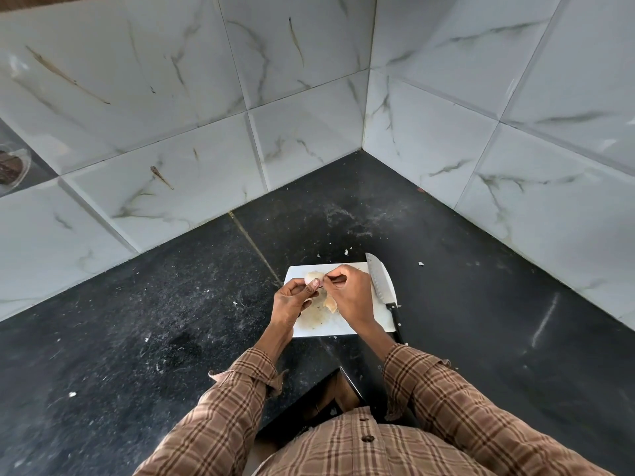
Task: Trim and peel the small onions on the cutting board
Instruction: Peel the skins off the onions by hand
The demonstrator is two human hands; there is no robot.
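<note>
A small pale onion (313,277) is held above the white cutting board (343,327) between the thumb and fingers of my left hand (293,300). My right hand (350,292) pinches at the onion's right side, fingertips closed on its skin. Loose papery peels (330,304) lie on the board beneath the hands. A knife (380,286) with a dimpled blade and black handle rests along the board's right edge, untouched. Other onions on the board are hidden by my hands, if any are there.
The board sits on a black speckled stone counter (171,321) in a corner of white marble-pattern wall tiles (206,132). Small peel scraps (346,251) dot the counter. A glass bowl (12,166) with something dark stands at the far left.
</note>
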